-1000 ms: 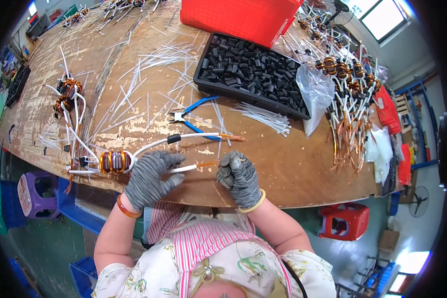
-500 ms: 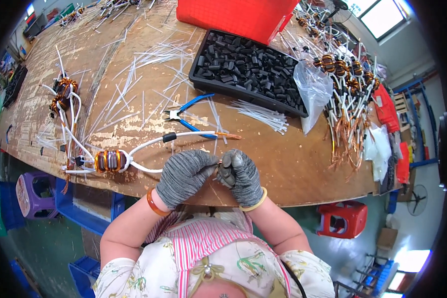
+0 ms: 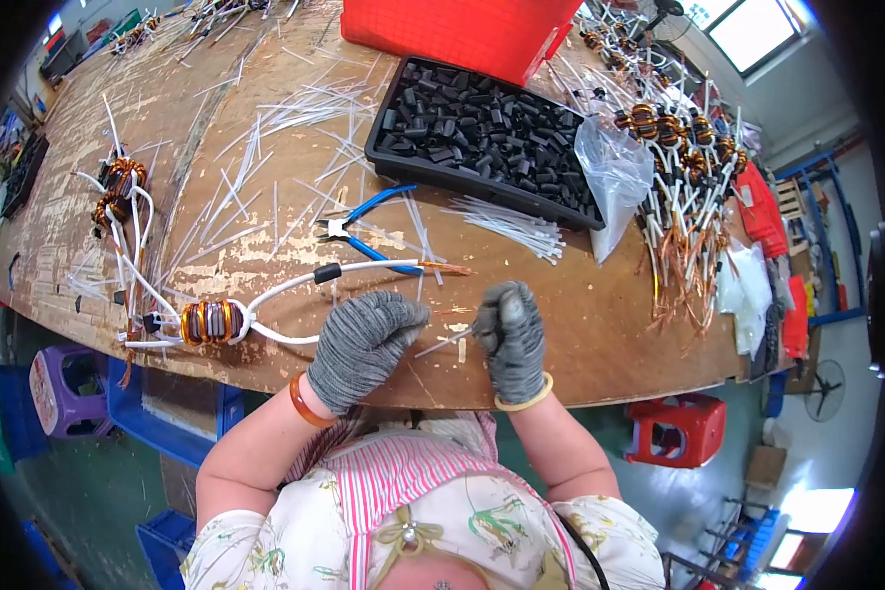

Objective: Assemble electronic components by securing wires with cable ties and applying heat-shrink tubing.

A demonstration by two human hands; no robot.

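Note:
A toroidal coil [image 3: 211, 322] with copper winding around a dark core lies to the left, its white leads running right. My left hand [image 3: 369, 349], in a grey knit glove, is closed over the lower white lead [image 3: 285, 337]; bare copper strands [image 3: 452, 311] show just past its fingertips. Apart from it, my gloved right hand [image 3: 511, 339] has its fingers curled in. A thin pale strip [image 3: 442, 344] reaches toward that hand; I cannot tell whether it is held. The upper lead carries a black sleeve [image 3: 327, 273] and ends in bare copper. Blue-handled cutters [image 3: 339, 228] lie behind it.
Beyond the cutters stands a black tray [image 3: 482, 138] of black sleeves, with a red bin [image 3: 452, 34] behind. White cable ties [image 3: 511, 226] lie before the tray. More coils are heaped at right [image 3: 669, 128] and left [image 3: 123, 187]. Loose white strips [image 3: 305, 108] litter the table.
My right hand has moved right, away from my left hand, opening a gap where the copper strands and pale strip now show. The left hand has barely moved. The whole view has shifted slightly.

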